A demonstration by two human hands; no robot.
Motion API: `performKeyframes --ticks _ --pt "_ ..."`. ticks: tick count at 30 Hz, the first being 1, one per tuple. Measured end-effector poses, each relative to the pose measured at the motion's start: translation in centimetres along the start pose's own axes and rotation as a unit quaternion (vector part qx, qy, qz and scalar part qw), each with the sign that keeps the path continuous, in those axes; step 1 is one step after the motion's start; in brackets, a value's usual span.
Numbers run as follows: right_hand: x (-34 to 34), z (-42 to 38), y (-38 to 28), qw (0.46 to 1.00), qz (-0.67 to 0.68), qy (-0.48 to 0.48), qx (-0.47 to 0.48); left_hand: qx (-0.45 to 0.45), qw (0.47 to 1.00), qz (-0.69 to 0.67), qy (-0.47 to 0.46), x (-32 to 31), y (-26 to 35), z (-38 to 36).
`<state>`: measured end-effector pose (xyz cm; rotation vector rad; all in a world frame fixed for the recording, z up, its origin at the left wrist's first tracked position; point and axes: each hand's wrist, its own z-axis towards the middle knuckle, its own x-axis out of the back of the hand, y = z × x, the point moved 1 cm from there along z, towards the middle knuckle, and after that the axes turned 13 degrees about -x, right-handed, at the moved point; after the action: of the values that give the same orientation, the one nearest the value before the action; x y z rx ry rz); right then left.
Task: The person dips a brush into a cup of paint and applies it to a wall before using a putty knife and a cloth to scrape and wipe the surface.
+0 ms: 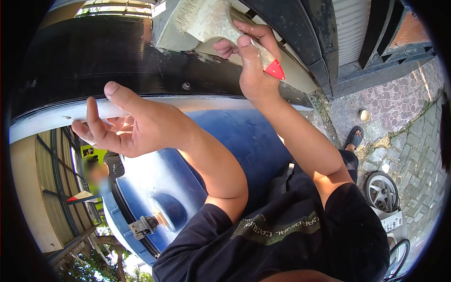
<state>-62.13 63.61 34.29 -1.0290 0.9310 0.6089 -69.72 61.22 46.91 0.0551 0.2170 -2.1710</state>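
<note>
My right hand (257, 66) is wrapped round the handle of a wide paintbrush (213, 23), thumb lying along it. The handle is whitish and smeared, ending in a red tip, and pale bristles point to the upper left. Behind the bristles is a pale grey-beige surface (176, 40). My left hand (136, 122) is open with its thumb raised and fingers spread, in front of the pale lower edge (42, 123) of a glossy black beam (94, 61). Whitish smears mark its fingertips.
Below my arms lies a large blue drum (244, 136) with a clamp (143, 228) at its rim. At the left is another person (112, 164) in a dark top. On the right are a wheel (381, 192), a sandaled foot (354, 137) and stone paving (399, 103).
</note>
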Motion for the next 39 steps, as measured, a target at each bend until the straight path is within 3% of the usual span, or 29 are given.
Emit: performKeyframes --ticks 6,12,15,19,26,34,39 --pt "1.6 -1.5 0.9 0.998 -0.050 0.013 0.034 -0.044 0.999 0.013 -0.010 -0.1 -0.9 -0.4" --pt "-0.7 -0.2 -0.3 0.998 -0.037 -0.028 0.047 0.001 1.000 -0.006 0.011 -0.1 -0.4 -0.4" --pt "0.1 -0.6 1.0 0.987 -0.154 0.025 0.045 -0.001 1.000 -0.005 0.017 -0.1 -0.5 -0.4" --pt "1.6 -2.5 1.9 0.985 -0.159 0.052 0.039 -0.015 1.000 -0.008 0.008 0.1 -0.8 -0.4" --pt "-2.0 -1.5 -1.2 0.982 -0.133 -0.027 0.131 -0.026 1.000 -0.008 0.015 0.2 -1.2 -0.6" --pt "1.4 -2.6 1.5 0.975 -0.208 0.050 0.067 -0.006 0.999 -0.043 0.026 -0.1 -0.7 -0.4" --pt "0.6 -3.7 -1.7 0.948 -0.296 0.054 0.099 -0.017 0.999 -0.043 0.017 0.3 -1.1 -0.4"
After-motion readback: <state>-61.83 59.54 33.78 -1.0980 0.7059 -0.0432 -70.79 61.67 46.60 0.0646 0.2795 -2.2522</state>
